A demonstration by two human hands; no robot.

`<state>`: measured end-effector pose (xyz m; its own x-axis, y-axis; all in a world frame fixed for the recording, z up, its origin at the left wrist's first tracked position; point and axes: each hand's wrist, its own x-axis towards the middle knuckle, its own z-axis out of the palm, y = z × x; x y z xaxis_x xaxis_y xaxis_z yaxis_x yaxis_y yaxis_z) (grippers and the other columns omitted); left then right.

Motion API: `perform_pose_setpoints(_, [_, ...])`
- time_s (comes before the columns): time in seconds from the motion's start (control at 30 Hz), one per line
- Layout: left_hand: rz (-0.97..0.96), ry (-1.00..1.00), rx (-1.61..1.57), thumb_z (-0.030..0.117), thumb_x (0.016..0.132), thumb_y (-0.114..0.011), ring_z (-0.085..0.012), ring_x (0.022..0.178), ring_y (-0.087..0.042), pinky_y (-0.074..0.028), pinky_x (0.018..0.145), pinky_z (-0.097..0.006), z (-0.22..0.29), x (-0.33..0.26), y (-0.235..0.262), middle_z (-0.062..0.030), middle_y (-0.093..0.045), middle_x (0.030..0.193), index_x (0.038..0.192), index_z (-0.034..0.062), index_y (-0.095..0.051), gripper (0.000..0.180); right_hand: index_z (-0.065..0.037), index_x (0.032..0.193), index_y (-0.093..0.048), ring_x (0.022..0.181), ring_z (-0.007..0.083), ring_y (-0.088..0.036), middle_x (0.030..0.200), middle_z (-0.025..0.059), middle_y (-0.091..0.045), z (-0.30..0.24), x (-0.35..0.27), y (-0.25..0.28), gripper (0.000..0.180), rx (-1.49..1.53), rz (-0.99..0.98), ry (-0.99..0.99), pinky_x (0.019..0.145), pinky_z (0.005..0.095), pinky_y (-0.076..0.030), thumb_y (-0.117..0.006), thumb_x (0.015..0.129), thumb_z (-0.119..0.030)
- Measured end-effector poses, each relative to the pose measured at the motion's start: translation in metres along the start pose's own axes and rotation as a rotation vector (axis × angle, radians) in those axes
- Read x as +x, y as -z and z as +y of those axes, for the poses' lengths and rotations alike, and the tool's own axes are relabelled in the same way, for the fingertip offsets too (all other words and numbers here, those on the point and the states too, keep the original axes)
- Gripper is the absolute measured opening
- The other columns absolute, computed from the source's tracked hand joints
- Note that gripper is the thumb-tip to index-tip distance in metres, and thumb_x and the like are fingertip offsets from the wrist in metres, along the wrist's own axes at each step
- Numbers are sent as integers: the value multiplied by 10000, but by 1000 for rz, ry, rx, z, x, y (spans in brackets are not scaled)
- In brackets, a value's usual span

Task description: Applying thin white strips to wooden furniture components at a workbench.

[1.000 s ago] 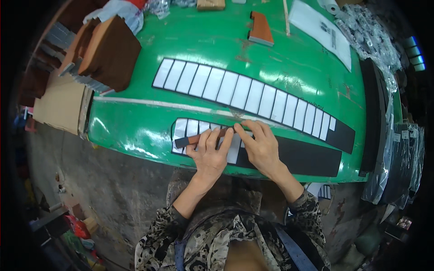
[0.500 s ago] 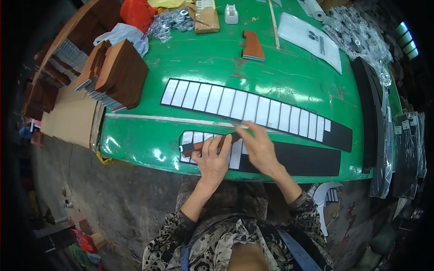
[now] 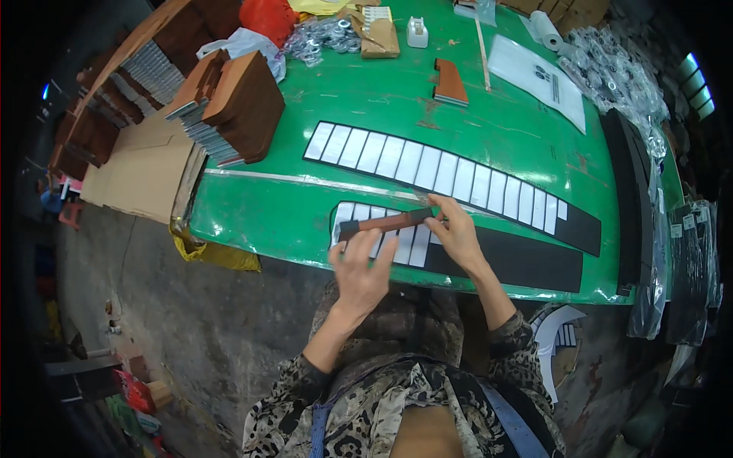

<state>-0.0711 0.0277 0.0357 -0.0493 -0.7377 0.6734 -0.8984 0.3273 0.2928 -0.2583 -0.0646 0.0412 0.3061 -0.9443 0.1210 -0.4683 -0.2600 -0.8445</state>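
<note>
A slim brown piece with black ends (image 3: 391, 221) is held slightly aslant over the near black strip (image 3: 504, 259). The thumb and fingers of my right hand (image 3: 460, 238) pinch its right end. Just below its left part, my left hand (image 3: 361, 276) has its fingers spread, apparently off the piece; slight blur hides whether a fingertip touches it. White rectangular stickers line the left part of the near strip, partly behind the piece and my left hand. Beyond it lies a longer black strip (image 3: 584, 229) with a row of the same white rectangles.
On the green table (image 3: 366, 99) a brown notched board (image 3: 450, 82) lies farther back. Stacked brown boards (image 3: 244, 103) stand at left on cardboard (image 3: 130, 179). A tape dispenser (image 3: 417, 32), a plastic bag (image 3: 534, 80) and bagged parts (image 3: 611, 72) are at the back; long black pieces (image 3: 628, 198) line the right edge.
My left hand has let go of the brown piece and opened its fingers below it. My right hand now holds the piece's right end. The whole view has shifted a little.
</note>
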Motion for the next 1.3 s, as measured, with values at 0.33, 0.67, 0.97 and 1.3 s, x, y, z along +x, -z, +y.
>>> perform_pose_setpoints(0.33, [-287,968,-1021,114,890,-576,-83,762,-570,-438,644,-233,-61,-4,16,-21,-641,894,1028,-13,-615,192,19,1369,-346,888,120,-546,1020,74,-607,-34,10,9,609,673,96,-224,861,276,-442,-644,844,-66])
perform_pose_setpoints(0.67, [-290,1089,-1533,125,937,-520,-123,932,-575,-494,777,-266,17,68,-36,-66,-594,1066,1199,0,-511,290,30,1392,-311,1149,189,-504,1266,129,-512,-46,28,4,547,726,182,-285,972,316,-403,-548,913,-90])
perform_pose_setpoints(0.97, [-154,761,-898,-18,843,-557,-172,948,-592,-470,810,-272,-82,67,39,-97,-617,1050,1071,-6,-615,236,41,1300,-476,1073,184,-546,1200,141,-581,86,265,92,435,51,316,-296,897,298,-428,-533,915,-153])
perform_pose_setpoints(1.3, [202,320,295,85,834,-617,-312,1004,-575,-448,837,-370,-212,174,131,-152,-584,1134,1140,25,-570,316,-79,1218,-580,1061,331,-547,1145,141,-578,119,287,79,361,-725,485,-260,905,412,-437,-544,910,-265])
